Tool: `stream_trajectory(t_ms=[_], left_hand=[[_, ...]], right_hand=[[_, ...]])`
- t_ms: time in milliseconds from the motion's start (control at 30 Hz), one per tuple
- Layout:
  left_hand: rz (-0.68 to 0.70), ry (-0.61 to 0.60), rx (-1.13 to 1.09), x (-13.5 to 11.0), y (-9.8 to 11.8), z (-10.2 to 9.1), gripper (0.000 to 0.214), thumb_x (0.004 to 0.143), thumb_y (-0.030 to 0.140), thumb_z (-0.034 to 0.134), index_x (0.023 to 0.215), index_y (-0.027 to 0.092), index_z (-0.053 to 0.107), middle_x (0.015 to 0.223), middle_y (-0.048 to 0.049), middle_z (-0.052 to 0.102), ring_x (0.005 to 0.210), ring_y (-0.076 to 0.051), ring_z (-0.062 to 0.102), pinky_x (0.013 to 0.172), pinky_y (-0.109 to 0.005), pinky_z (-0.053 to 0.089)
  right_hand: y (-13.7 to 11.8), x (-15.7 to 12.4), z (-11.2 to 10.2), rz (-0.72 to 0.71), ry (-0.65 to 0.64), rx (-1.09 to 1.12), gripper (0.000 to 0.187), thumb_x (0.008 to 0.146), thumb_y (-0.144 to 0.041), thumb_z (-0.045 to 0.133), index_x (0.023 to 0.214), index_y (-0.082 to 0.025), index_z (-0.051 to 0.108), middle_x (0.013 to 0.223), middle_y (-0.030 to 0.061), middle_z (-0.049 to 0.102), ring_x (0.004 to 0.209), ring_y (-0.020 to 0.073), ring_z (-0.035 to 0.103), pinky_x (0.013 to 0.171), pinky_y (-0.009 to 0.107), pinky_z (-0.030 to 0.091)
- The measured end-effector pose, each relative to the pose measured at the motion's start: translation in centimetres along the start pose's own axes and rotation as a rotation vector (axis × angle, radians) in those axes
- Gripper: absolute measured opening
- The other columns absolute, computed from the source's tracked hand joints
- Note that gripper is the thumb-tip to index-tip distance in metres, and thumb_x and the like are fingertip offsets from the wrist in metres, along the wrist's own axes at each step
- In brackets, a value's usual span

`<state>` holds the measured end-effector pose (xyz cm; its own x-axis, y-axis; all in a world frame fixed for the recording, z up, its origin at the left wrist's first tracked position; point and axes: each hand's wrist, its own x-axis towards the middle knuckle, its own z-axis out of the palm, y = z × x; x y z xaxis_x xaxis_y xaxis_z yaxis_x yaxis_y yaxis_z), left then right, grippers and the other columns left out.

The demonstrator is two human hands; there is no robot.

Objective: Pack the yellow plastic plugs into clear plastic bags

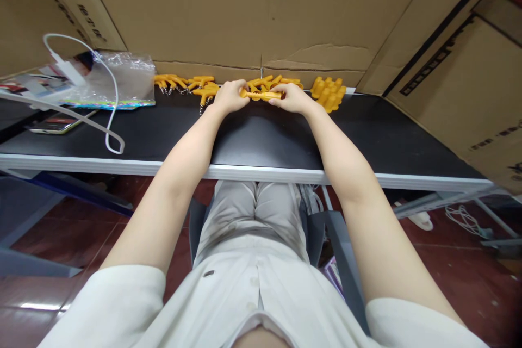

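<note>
Between my two hands is a slim yellow plastic piece (263, 96), lying crosswise just above the table. My left hand (231, 97) is closed on its left end, and my right hand (294, 98) pinches the other end. The fingers cover part of it, so its exact shape is hard to make out. Left of my left hand lie several yellow T-handled corkscrews (204, 88) with bare metal spirals. Behind the held piece is a pile of loose yellow plastic parts (265, 82). Beside my right hand, several yellow tube-like pieces (328, 93) stand bunched together.
Cardboard (261, 11) walls off the back and right of the black table (265, 141). On the left are a clear plastic bag (126, 79), a white cable (116, 87) and a phone (57, 124). A silver edge (265, 174) runs along the front.
</note>
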<state>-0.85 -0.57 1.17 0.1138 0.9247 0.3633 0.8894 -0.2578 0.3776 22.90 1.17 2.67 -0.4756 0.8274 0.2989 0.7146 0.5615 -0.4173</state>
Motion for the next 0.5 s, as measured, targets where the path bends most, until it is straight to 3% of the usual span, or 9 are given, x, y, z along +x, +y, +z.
stream_trajectory(t_ms=[167, 300, 400, 500], left_hand=[[-0.012, 0.043, 0.007, 0.0, 0.0, -0.1, 0.043, 0.087, 0.028, 0.065, 0.128, 0.024, 0.076, 0.124, -0.0097, 0.078, 0.125, -0.035, 0.067, 0.112, -0.045, 0.050], [-0.025, 0.068, 0.006, 0.0, -0.2, -0.1, 0.044, 0.087, 0.026, 0.065, 0.130, 0.025, 0.074, 0.123, -0.0099, 0.078, 0.126, -0.035, 0.067, 0.112, -0.046, 0.051], [0.003, 0.104, -0.020, 0.2, -0.5, 0.0, 0.042, 0.088, 0.026, 0.066, 0.129, 0.026, 0.073, 0.120, -0.0088, 0.079, 0.125, -0.034, 0.068, 0.112, -0.046, 0.051], [0.032, 0.151, -0.057, 0.4, -0.9, 0.2, 0.038, 0.088, 0.025, 0.069, 0.126, 0.028, 0.073, 0.116, -0.0076, 0.079, 0.123, -0.034, 0.070, 0.112, -0.045, 0.051]], right_hand=[[1.5, 0.6, 0.0, 0.054, 0.040, 0.168, 0.055, 0.082, -0.028, 0.089, 0.132, -0.015, 0.071, 0.120, 0.0115, 0.074, 0.106, 0.0275, 0.075, 0.103, 0.047, 0.063], [1.6, 0.3, -0.6, 0.114, 0.069, 0.384, 0.049, 0.073, -0.021, 0.097, 0.113, -0.019, 0.070, 0.111, 0.0069, 0.073, 0.096, 0.0220, 0.075, 0.095, 0.041, 0.067], [0.8, -0.4, -1.1, 0.170, 0.031, 0.556, 0.035, 0.080, -0.031, 0.097, 0.095, -0.020, 0.067, 0.093, 0.0050, 0.071, 0.084, 0.0193, 0.075, 0.085, 0.035, 0.068], [-0.5, -1.0, -1.4, 0.235, 0.001, 0.679, 0.039, 0.091, -0.051, 0.088, 0.088, -0.020, 0.065, 0.079, 0.0051, 0.070, 0.071, 0.0175, 0.073, 0.071, 0.031, 0.065]])
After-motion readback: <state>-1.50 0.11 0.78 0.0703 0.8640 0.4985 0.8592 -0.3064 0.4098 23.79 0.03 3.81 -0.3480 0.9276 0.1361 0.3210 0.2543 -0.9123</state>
